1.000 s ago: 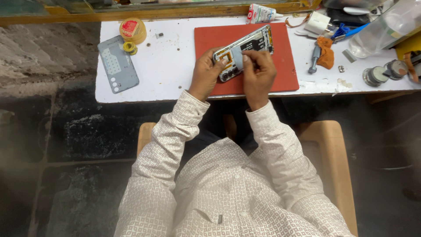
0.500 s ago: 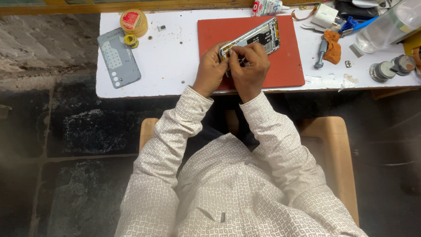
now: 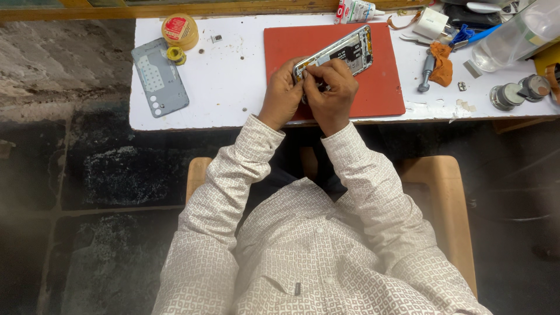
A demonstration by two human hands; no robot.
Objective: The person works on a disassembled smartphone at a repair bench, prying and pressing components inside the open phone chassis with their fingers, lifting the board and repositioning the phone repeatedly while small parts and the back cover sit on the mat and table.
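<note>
An opened smartphone (image 3: pixel 344 53) with its back cover off lies tilted on a red work mat (image 3: pixel 379 87) on a white table (image 3: pixel 233 87). My left hand (image 3: pixel 281 96) grips the phone's near end. My right hand (image 3: pixel 332 90) presses its fingertips together on the same end of the phone, pinching at something too small to make out. Both hands touch each other over the phone's lower corner.
A grey phone back cover (image 3: pixel 159 76) lies at the left, by a round yellow tin (image 3: pixel 179 30) and a small tape roll (image 3: pixel 175 55). A screwdriver with orange cloth (image 3: pixel 434 61), a white charger (image 3: pixel 430 22), a clear bottle (image 3: pixel 513 35) and small round pots (image 3: pixel 519 90) crowd the right.
The view has shifted, so the table sits lower in frame. My hands have drawn close together at the phone's near end; before, my right hand lay further along the phone.
</note>
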